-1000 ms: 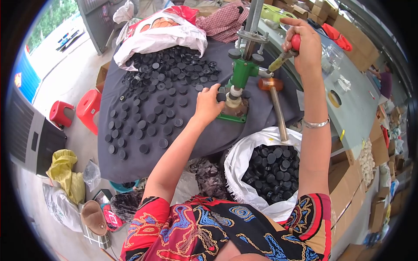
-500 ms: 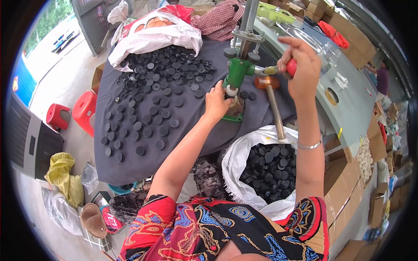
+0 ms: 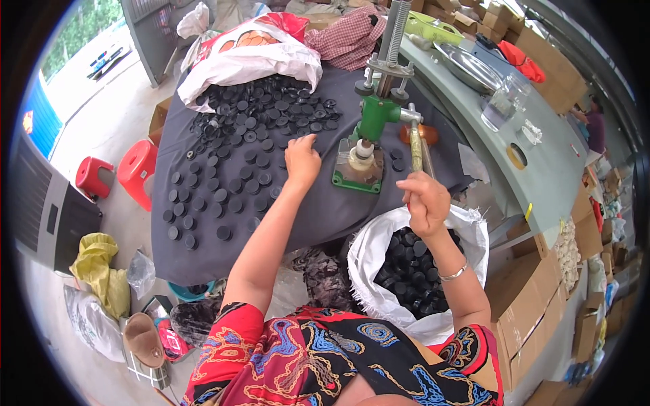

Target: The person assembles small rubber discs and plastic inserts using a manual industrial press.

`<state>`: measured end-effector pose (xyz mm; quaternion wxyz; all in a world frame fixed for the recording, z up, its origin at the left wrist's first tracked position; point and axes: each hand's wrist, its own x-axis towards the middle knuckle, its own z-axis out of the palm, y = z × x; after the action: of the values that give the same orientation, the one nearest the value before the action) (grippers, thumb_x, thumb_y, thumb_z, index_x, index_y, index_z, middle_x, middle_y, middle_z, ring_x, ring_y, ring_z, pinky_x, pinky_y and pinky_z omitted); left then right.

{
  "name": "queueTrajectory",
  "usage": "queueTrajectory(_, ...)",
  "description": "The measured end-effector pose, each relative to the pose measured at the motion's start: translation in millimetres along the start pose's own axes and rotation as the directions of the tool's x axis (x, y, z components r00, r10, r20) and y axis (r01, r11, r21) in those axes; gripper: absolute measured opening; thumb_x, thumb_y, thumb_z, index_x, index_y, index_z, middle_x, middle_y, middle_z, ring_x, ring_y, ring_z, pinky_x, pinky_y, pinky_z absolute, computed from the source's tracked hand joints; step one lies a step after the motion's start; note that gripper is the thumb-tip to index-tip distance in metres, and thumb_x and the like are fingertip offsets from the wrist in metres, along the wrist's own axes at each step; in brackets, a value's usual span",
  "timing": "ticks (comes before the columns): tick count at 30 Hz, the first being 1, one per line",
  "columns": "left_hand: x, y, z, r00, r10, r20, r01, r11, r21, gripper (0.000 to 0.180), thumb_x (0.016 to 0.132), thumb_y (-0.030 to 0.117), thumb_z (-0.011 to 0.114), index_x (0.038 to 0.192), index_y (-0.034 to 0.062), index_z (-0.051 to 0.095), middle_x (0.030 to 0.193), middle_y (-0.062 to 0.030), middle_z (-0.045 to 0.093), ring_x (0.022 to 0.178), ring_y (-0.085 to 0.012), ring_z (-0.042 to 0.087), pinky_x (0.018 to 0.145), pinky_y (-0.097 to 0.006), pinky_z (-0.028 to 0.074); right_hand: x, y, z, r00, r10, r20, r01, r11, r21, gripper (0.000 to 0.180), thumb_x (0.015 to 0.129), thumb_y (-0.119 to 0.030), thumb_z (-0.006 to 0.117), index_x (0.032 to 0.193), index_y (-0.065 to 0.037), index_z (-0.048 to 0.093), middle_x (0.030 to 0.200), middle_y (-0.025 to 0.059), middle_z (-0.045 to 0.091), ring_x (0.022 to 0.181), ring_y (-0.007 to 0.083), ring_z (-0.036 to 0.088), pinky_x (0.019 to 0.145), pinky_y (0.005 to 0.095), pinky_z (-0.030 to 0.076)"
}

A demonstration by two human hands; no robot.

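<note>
A green hand press (image 3: 371,122) stands on the cloth-covered table, its white die (image 3: 364,150) above the base. My right hand (image 3: 428,203) is closed round the end of the press's lever (image 3: 416,145), which now points down toward me; the knob is mostly hidden in my fingers. My left hand (image 3: 302,162) is left of the press, over the edge of the spread of round black caps (image 3: 254,122). Its fingers are curled together, and what they hold, if anything, is hidden. Behind the lever lies a mallet with a copper-coloured head (image 3: 428,134).
Below the table edge stands a white woven sack (image 3: 363,260) with many black caps in it. A tipped white-and-red bag (image 3: 264,61) lies behind the loose caps. On the right is a grey table (image 3: 542,172) with a clear jug (image 3: 502,108). Red stools (image 3: 135,172) stand at left.
My left hand has left the press die and moved left to the caps. My right hand has come down toward me with the lever, still gripping its end.
</note>
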<state>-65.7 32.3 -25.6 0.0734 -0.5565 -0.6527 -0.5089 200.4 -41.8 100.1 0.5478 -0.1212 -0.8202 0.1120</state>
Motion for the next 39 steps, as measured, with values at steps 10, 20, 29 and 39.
queueTrajectory(10, 8.1, -3.8, 6.0, 0.923, 0.088, 0.374, -0.222, 0.917, 0.331, 0.017, 0.075, 0.007, 0.058, 0.089, 0.0083, 0.067, 0.096, -0.0101, 0.065, 0.096, -0.0307, 0.059, 0.079, -0.043, 0.048, 149.1, 18.0, -45.0, 0.876, 0.482, 0.003, -0.447, 0.81, 0.379, 0.03, 0.081, -0.008, 0.04, 0.095, 0.005, 0.064, 0.06, 0.0041, 0.052, 0.049, 0.0107, 0.048, 0.047, 0.0231, 0.04)
queueTrajectory(20, -3.1, -0.1, -5.8, 0.974, -0.033, 0.224, 0.02, 0.998, 0.062, 0.047, 0.069, 0.004, 0.066, 0.115, 0.0037, 0.057, 0.101, -0.016, 0.065, 0.097, -0.0352, 0.059, 0.084, -0.044, 0.048, 171.8, 36.5, -45.5, 0.841, 0.541, -0.012, -0.458, 0.724, 0.517, 0.033, 0.081, -0.008, 0.039, 0.097, 0.008, 0.063, 0.061, 0.0066, 0.053, 0.049, 0.0141, 0.047, 0.05, 0.0278, 0.043)
queueTrajectory(29, -13.4, 80.7, -2.7, 0.924, -0.022, 0.383, 0.081, 0.987, -0.139, 0.088, 0.065, 0.003, 0.072, 0.143, 0.005, 0.03, 0.101, -0.0165, 0.066, 0.093, -0.0334, 0.062, 0.083, -0.04, 0.05, 169.8, 36.5, -44.7, 0.844, 0.533, -0.059, -0.433, 0.742, 0.512, 0.033, 0.081, -0.008, 0.039, 0.097, 0.008, 0.063, 0.061, 0.0069, 0.053, 0.048, 0.0144, 0.048, 0.05, 0.0277, 0.044)
queueTrajectory(39, -23.3, 83.6, 11.5, 0.961, -0.043, 0.274, 0.112, 0.964, -0.242, 0.088, 0.067, 0.009, 0.076, 0.14, -0.004, 0.029, 0.109, -0.0129, 0.066, 0.105, -0.0331, 0.055, 0.091, -0.041, 0.044, 163.9, 33.9, -45.3, 0.852, 0.52, -0.066, -0.413, 0.744, 0.525, 0.033, 0.081, -0.008, 0.039, 0.096, 0.008, 0.063, 0.061, 0.0076, 0.053, 0.048, 0.0139, 0.048, 0.049, 0.0272, 0.043)
